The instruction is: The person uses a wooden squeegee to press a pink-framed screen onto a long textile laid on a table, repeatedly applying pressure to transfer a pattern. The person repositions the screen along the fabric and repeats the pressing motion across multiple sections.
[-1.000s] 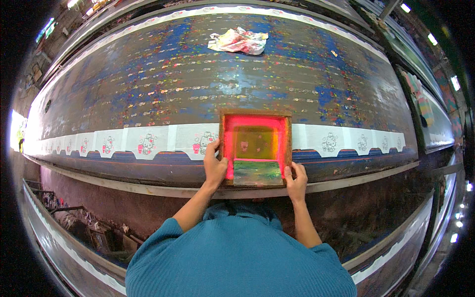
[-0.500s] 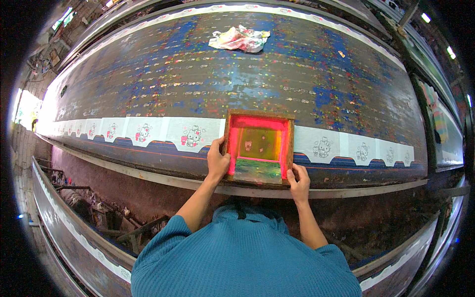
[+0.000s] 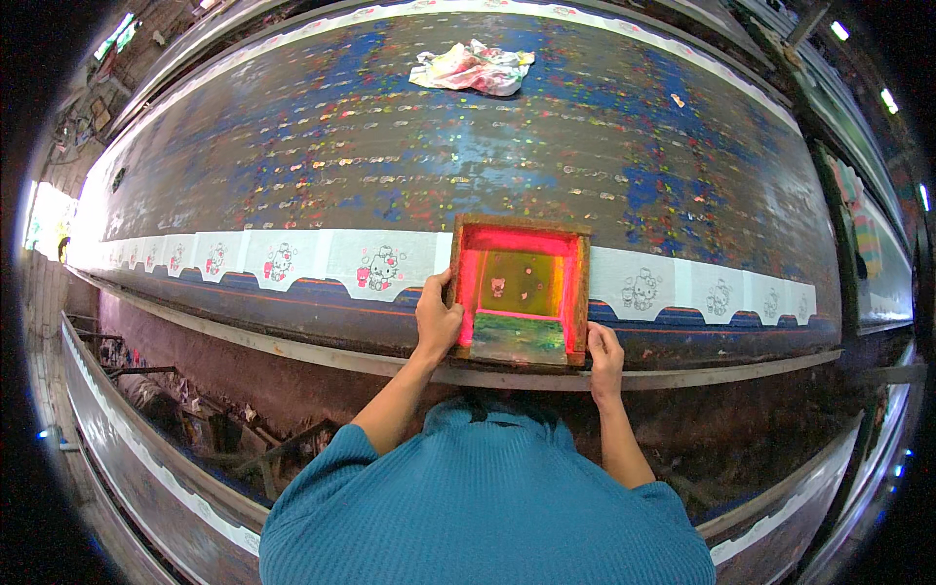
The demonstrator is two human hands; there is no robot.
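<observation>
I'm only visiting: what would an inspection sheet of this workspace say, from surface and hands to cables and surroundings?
Surface: long dark table, blotched blue and speckled with many colours.
Work things: square brown wooden-framed screen with pink inner border, across a row of white printed panels; drawings just left show pink; just right, dark outlines only.
Clutter: crumpled white rag stained red and yellow, beyond the screen.
Hands: left hand grips the screen's left side; right hand at its right side, contact unclear.
Cables: nothing seen.
Surroundings: bright white lamps at upper right.
</observation>
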